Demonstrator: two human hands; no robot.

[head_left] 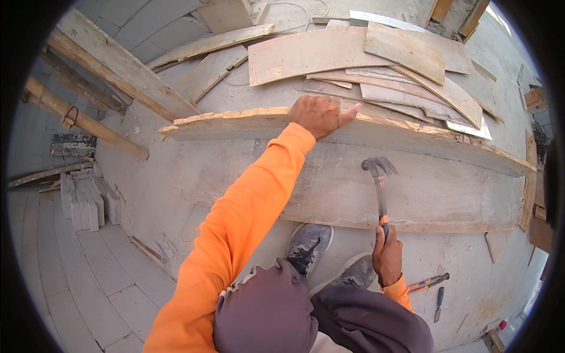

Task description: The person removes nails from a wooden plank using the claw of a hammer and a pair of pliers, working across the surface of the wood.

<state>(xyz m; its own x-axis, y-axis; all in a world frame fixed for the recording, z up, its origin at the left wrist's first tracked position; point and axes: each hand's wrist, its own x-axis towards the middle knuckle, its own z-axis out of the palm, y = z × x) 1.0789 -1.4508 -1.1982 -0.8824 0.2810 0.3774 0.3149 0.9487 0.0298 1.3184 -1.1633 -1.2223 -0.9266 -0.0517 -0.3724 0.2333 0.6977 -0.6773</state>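
My left hand (321,116) is wrapped over the rough upper edge of a long wooden board (412,139), which stands on its edge across the view. Its thumb points to the right along that edge. Flat in front of it lies a second wide board (329,191), dusty grey-brown. In my right hand (388,260) is a claw hammer (381,191), gripped by its black and orange handle. The hammer head is raised over the flat board, apart from the standing one and slightly blurred.
Loose plywood sheets (312,54) are piled beyond the standing board. Orange-handled pincers (429,283) and a blue-handled scraper (439,303) lie right of my feet. At left are a leaning timber plank (126,67), a round pole (88,119) and stacked pale blocks (87,200).
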